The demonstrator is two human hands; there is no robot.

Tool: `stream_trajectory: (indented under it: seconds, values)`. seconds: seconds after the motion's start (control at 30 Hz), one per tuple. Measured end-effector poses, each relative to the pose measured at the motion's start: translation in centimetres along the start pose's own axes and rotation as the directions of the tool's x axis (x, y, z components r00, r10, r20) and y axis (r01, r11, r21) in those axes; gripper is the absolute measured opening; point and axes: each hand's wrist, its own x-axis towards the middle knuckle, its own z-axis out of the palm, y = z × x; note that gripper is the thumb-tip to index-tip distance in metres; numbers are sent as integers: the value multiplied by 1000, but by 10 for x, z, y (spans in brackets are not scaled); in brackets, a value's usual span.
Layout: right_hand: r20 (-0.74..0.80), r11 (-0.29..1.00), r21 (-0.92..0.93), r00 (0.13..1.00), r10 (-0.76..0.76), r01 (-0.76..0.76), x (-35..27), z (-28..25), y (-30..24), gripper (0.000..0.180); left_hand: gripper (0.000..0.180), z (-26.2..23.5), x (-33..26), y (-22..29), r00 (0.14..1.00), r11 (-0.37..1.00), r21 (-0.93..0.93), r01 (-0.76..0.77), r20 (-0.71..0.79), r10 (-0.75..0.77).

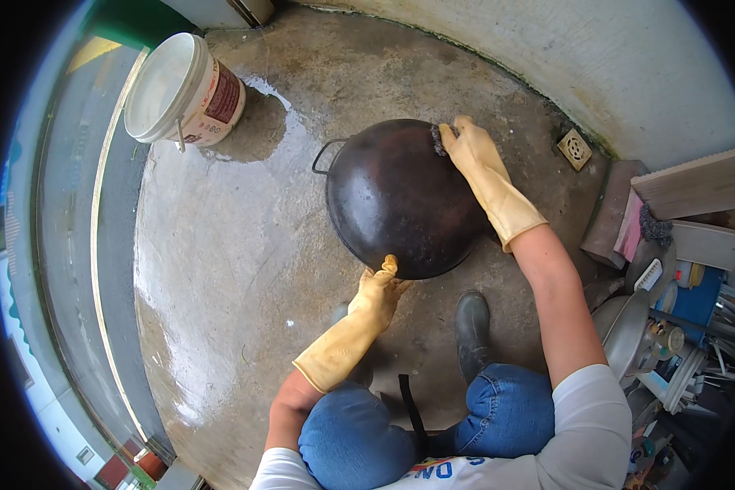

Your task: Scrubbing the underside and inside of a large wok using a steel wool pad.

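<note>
One large dark wok, turned bottom-up and tilted, rests on a wet concrete floor in front of a squatting person. One looped metal handle shows on the wok's far left rim. The person wears two yellow rubber gloves. The left hand grips the wok's near rim, thumb over the edge, fingers closed on it. The right hand presses one grey scouring pad against the wok's upper right edge, fingers closed around the pad. Below the wok, two dark boots show; the right boot is plain, the other mostly hidden behind the left glove. Two knees in blue jeans fill the lower edge. One white plastic bucket stands well apart at upper left. One square floor drain sits near the wall at right. Cluttered kitchenware lies at the far right.
</note>
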Motion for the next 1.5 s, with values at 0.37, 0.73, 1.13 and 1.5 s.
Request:
stream_trajectory:
  seconds: [0.37,0.73,1.13,1.5]
  values:
    - [47,948,305,996,81,-92,-108,-33,54,26,72,-24,14,22,984,970,-189,155,-63,-170]
    - [-39,957,289,999,-24,35,-128,-8,83,21,52,-49,32,16,992,990,-98,99,-66,-105]
    - [-109,932,261,967,-231,252,-137,-3,83,26,91,-70,120,133,963,838,545,-18,-217,162]
    - [-74,934,261,970,-232,243,-118,-12,74,26,85,-35,137,127,952,943,332,23,-296,81]
